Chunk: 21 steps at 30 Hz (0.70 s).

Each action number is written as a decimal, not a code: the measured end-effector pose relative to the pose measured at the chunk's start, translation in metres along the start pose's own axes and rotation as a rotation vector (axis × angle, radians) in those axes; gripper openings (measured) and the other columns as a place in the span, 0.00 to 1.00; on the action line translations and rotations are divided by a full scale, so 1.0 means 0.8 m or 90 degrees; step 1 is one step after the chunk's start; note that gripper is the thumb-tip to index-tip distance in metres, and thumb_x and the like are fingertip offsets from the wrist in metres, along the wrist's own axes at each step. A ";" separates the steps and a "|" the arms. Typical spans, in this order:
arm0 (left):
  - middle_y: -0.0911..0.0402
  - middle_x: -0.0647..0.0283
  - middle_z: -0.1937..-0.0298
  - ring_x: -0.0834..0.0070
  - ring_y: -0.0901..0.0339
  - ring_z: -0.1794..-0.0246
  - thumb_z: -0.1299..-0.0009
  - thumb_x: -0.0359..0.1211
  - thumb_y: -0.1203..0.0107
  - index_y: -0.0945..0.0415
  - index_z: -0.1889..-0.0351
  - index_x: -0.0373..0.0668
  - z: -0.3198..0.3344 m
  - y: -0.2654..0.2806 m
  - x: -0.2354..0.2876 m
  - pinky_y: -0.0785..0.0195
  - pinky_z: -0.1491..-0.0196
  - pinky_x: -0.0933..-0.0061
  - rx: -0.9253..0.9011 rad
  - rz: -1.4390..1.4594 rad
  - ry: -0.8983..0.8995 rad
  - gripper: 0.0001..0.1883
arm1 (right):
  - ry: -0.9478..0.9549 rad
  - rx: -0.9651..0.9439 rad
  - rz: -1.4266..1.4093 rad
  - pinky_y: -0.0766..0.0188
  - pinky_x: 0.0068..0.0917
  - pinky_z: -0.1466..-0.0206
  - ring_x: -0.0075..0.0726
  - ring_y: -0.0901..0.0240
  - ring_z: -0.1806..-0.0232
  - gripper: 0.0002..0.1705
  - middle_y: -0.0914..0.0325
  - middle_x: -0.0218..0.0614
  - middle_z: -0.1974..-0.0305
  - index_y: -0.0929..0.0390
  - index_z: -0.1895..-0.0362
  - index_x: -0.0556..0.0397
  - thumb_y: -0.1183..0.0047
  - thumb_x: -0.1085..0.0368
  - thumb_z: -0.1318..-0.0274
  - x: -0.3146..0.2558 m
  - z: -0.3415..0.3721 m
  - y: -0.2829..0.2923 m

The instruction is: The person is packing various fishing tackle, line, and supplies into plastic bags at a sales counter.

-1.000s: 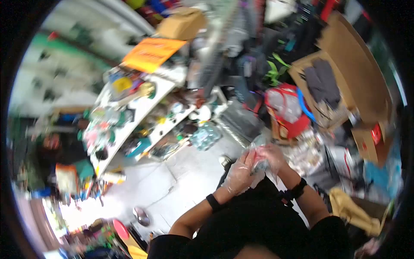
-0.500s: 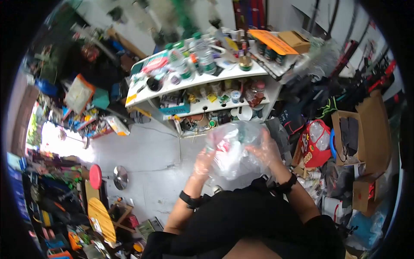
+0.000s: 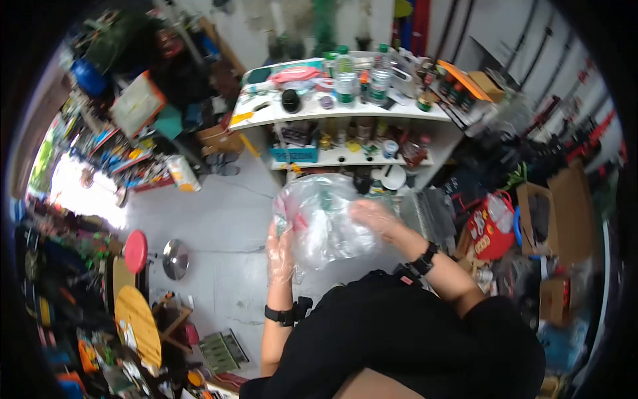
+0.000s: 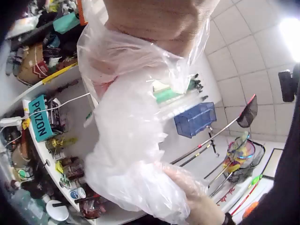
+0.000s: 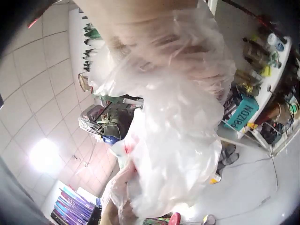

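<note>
A clear plastic bag (image 3: 325,229) with patches of red and green spreads between the two hands, puffed out in front of the body. Both hands wear thin transparent plastic gloves. My left hand (image 3: 280,256) grips the bag's left side, its fingertips partly covered by the film. On the opposite side my right hand (image 3: 374,218) holds the bag's edge with bent fingers. From the left wrist, the bag (image 4: 131,131) looks milky and crumpled, with the right hand (image 4: 190,190) at its far edge. The right wrist view shows the left hand (image 5: 119,192) beyond the bag.
A white shelf unit (image 3: 359,113) stands ahead, with bottles (image 3: 344,78) and small goods on it. To the right lie a red bag (image 3: 490,226) and an open cardboard box (image 3: 568,219). A red stool (image 3: 135,251) and a round wooden top (image 3: 138,326) are at left.
The hands have moved apart from close together, and the bunched bag has spread open between them. The head view has swung round to face the shelf unit.
</note>
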<state>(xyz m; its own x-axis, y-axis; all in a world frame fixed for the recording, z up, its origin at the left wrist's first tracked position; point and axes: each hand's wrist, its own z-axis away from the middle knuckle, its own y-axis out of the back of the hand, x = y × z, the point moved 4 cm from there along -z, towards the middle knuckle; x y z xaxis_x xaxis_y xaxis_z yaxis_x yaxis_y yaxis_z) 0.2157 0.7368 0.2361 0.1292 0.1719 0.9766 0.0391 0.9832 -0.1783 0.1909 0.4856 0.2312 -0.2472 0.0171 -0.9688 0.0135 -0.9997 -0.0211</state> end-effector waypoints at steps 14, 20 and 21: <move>0.24 0.53 0.47 0.67 0.28 0.47 0.29 0.38 0.49 0.37 0.36 0.37 0.043 -0.196 -0.021 0.38 0.44 0.69 -0.432 -0.468 -0.198 0.26 | -0.018 -0.129 0.072 0.43 0.37 0.35 0.43 0.43 0.36 0.49 0.39 0.53 0.38 0.44 0.34 0.65 0.42 0.42 0.47 -0.009 0.061 0.074; 0.24 0.56 0.47 0.66 0.25 0.49 0.31 0.44 0.47 0.34 0.40 0.35 0.025 -0.294 -0.043 0.34 0.44 0.65 -0.303 -0.159 0.197 0.27 | -0.039 0.116 0.075 0.34 0.34 0.47 0.37 0.29 0.52 0.33 0.24 0.43 0.51 0.28 0.44 0.57 0.40 0.47 0.48 0.058 0.099 0.222; 0.24 0.55 0.48 0.66 0.24 0.50 0.31 0.43 0.48 0.33 0.41 0.34 0.023 -0.307 -0.052 0.34 0.44 0.65 -0.297 0.053 0.232 0.26 | -0.057 0.092 0.051 0.32 0.32 0.50 0.34 0.27 0.55 0.27 0.21 0.40 0.55 0.22 0.50 0.55 0.40 0.49 0.47 0.073 0.104 0.252</move>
<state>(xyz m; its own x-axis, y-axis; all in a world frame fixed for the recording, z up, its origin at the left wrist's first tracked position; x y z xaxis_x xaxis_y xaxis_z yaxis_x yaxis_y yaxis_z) 0.1824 0.4895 0.2416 0.4790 0.1344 0.8675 0.4348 0.8221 -0.3675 0.0984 0.2836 0.1906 -0.3357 -0.0583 -0.9402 -0.1016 -0.9900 0.0977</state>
